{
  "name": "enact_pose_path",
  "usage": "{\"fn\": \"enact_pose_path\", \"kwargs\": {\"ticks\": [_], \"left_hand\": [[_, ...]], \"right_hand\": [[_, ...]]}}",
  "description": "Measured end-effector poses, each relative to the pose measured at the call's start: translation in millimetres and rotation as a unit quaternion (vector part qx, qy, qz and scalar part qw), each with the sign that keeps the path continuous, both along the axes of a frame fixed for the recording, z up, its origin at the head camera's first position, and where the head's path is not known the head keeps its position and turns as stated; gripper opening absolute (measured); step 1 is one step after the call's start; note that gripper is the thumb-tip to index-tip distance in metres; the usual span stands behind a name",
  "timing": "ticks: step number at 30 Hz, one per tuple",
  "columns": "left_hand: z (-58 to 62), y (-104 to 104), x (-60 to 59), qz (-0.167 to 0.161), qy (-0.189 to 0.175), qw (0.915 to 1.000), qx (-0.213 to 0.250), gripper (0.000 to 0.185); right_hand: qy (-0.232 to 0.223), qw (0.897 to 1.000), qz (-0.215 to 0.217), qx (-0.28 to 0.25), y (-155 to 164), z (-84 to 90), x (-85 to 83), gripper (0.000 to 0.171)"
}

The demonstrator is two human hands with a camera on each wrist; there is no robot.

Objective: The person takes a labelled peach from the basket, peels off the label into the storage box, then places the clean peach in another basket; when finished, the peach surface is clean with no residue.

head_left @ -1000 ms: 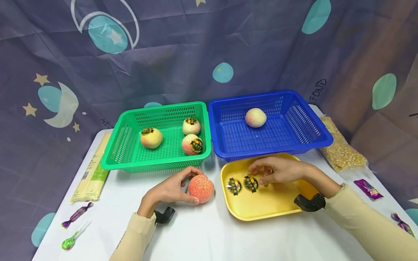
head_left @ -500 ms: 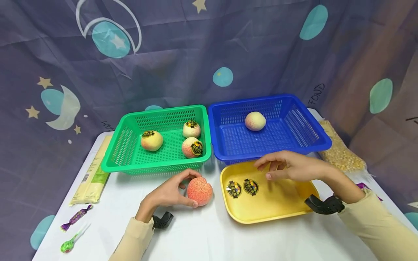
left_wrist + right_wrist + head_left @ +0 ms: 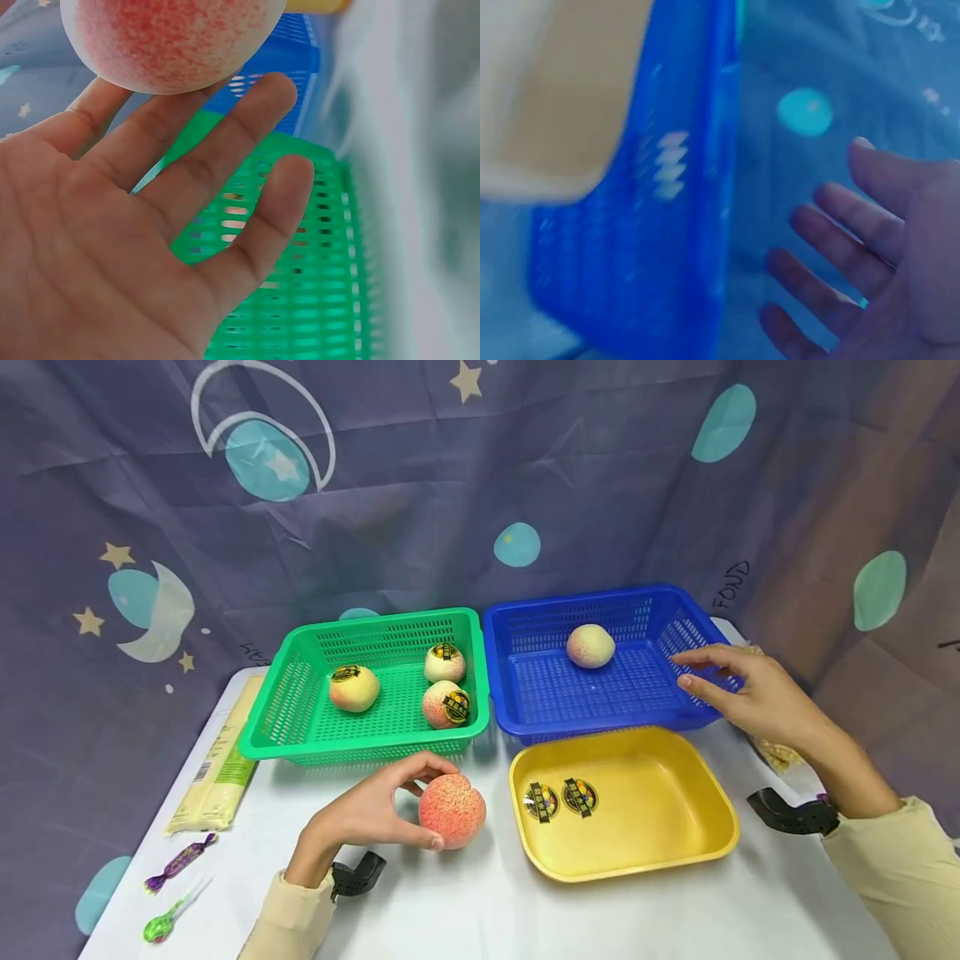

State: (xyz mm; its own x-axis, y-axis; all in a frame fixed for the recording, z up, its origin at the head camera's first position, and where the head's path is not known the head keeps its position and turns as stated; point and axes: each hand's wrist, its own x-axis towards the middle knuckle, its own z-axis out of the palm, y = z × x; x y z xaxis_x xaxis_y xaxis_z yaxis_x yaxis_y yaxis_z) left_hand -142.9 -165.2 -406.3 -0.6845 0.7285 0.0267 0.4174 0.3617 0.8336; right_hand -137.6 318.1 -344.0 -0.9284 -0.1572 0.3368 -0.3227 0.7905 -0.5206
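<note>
Nearest me on the white bench point(image 3: 480, 918), at the left edge, I have a green-wrapped lollipop point(image 3: 158, 928), with a purple twist-wrapped candy point(image 3: 180, 863) just beyond it. Further in, the left hand point(image 3: 358, 814) grips a red peach point(image 3: 452, 811) between thumb and fingertips, its little finger standing away from the fruit in my left wrist view. The peach is in front of the green basket and left of the yellow tray point(image 3: 645, 827); I cannot tell whether it touches the bench.

Two round stickers point(image 3: 581, 797) lie side by side toward the tray's left end. The right hand point(image 3: 761, 689) holds nothing, thumb and fingers parted and loosely bent, by the right end of the blue basket; its height over the rim is unclear to me.

Behind, the green basket point(image 3: 352, 749) holds three stickered peaches point(image 3: 446, 663), two along its right wall and one to the left. The blue basket point(image 3: 547, 710) beside it holds one pale peach point(image 3: 591, 647). A patterned curtain point(image 3: 420, 510) hangs at the back.
</note>
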Motion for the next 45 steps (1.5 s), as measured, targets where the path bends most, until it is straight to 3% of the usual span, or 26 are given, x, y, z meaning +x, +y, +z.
{"fn": "enact_pose_path", "kwargs": {"ticks": [8, 15, 24, 33, 40, 45], "left_hand": [[21.0, -1.7, 3.1, -0.002, 0.02, 0.9997, 0.017, 0.072], [30.5, 2.0, -4.6, 0.006, 0.033, 0.9989, 0.031, 0.074], [41.7, 29.7, -26.4, -0.011, 0.029, 0.999, 0.033, 0.071], [59.5, 61.8, -45.8, -0.043, 0.031, 0.9976, 0.045, 0.069], [77.9, 91.6, -70.6, -0.059, 0.075, 0.9951, 0.025, 0.07], [85.5, 114.3, -90.8, -0.063, 0.071, 0.9953, 0.018, 0.069]], "right_hand": [[-0.02, 0.997, -0.062, 0.027, 32.6, -22.6, -7.2, 0.061], [-0.073, 0.992, -0.088, 0.058, 43.2, -31.6, -10.8, 0.087], [-0.126, 0.982, -0.114, 0.081, 54.2, -43.3, -9.2, 0.099], [-0.147, 0.98, -0.107, 0.082, 51.2, -47.8, -8.9, 0.102], [-0.162, 0.979, -0.101, 0.077, 50.2, -46.9, -9.5, 0.104], [-0.162, 0.98, -0.095, 0.063, 48.6, -48.2, -10.7, 0.104]]}}
